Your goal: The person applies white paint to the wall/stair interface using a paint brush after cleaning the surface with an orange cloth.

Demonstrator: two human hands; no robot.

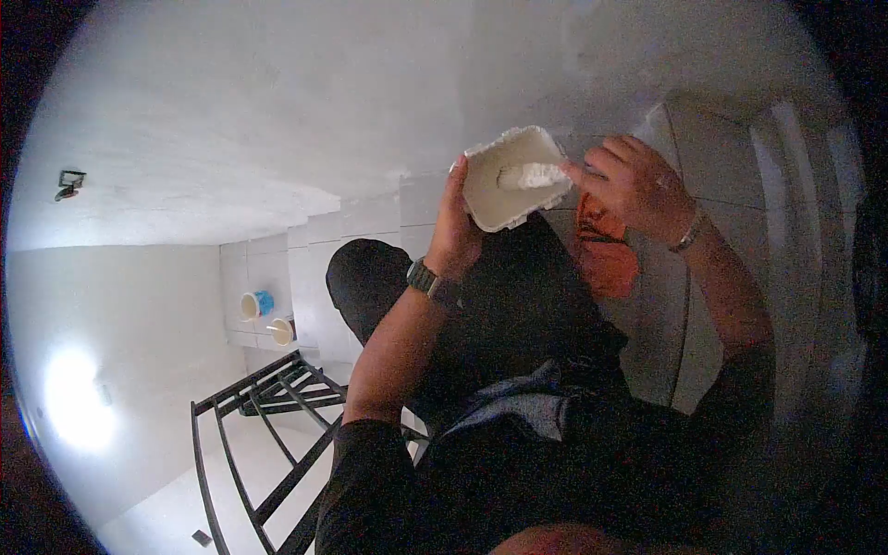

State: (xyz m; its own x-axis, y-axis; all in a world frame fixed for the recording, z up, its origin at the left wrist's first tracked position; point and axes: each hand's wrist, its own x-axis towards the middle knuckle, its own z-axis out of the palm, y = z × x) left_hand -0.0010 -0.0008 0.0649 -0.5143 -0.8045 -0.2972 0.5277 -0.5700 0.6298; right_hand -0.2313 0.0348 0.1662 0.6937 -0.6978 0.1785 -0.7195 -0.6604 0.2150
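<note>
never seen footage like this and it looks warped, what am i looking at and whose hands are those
This is one picture from a camera worn on a person's head, looking down with a very wide lens, which bends the edges. Both hands belong to the wearer. The left hand, with a watch on its wrist, holds a small white tub. The right hand presses a white tool or lump into it; which one is unclear. Below are a tiled floor, a dark metal frame and two small buckets.
</note>
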